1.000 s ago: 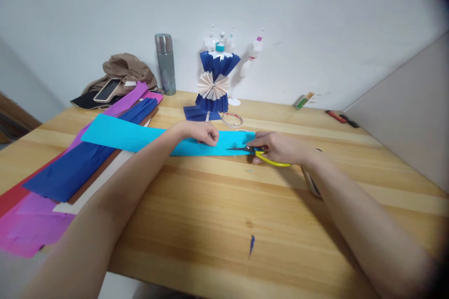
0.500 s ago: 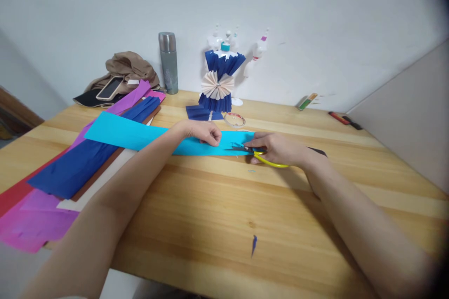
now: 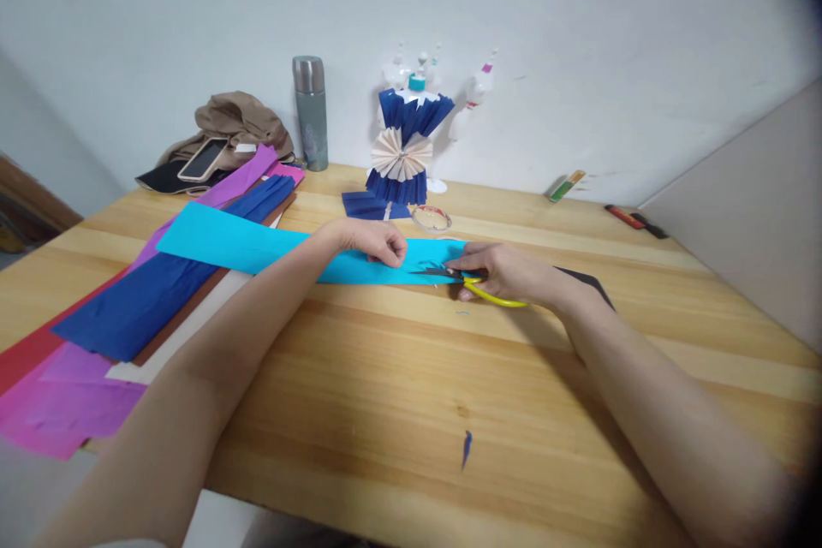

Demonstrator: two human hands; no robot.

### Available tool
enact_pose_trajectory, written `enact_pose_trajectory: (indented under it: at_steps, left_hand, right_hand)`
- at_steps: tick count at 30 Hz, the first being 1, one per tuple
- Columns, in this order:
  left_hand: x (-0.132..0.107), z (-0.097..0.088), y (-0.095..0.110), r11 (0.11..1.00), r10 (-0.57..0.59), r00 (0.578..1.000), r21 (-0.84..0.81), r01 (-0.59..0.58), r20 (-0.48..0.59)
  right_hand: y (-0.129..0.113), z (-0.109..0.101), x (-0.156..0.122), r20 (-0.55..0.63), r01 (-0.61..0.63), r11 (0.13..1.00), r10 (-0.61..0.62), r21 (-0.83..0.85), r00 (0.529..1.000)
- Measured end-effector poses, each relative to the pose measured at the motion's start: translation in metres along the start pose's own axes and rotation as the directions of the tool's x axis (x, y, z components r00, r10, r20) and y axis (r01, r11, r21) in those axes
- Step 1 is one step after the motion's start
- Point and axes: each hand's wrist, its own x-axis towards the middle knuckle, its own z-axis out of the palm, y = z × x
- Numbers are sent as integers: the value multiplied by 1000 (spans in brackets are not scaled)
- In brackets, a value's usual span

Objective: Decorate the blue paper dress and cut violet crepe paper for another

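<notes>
A long strip of cyan paper (image 3: 257, 247) lies across the wooden table (image 3: 398, 377). My left hand (image 3: 376, 241) rests on the strip with its fingers curled, pinching the paper down near its right end. My right hand (image 3: 507, 272) grips yellow-handled scissors (image 3: 472, 282), whose dark blades point left into the strip's right end, just right of my left fingers.
Dark blue, purple, red and white sheets (image 3: 147, 300) are stacked at the left. At the back stand a thermos (image 3: 310, 113), a blue pleated paper dress figure (image 3: 403, 145), a tape roll (image 3: 431, 218), a phone on cloth (image 3: 202, 159). A blue paper scrap (image 3: 466, 446) lies near the front edge.
The scissors and my right hand have crept slightly left along the cyan strip. My left hand stays on the paper. The view has shifted a little.
</notes>
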Motion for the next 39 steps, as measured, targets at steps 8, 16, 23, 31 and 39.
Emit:
enact_pose_trajectory:
  at_steps: [8,16,23,31,39]
  left_hand:
    - [1,-1,-2,1000,23,1000,11,-23,-5]
    - [0,-1,0,1000,19,1000,-3,-19,-8]
    - [-1,-1,1,1000,9,1000,6,-9,-5]
    - [-1,-2,0,1000,10,1000,-13,-11,-10]
    - [-6,-6,1,1000,-15,1000,-12,15,23]
  right_hand:
    - [-5,-3,0,33,-8,1000,9,-30,999]
    - [-3,-2,1,46,-17,1000,17,0,999]
    - [-3,-4,1,61,12,999,-9,-36,998]
    - [-10,-7,1,73,0,1000,0,3,997]
    - [-8,-5,1,28,38,998,-37,-41,999]
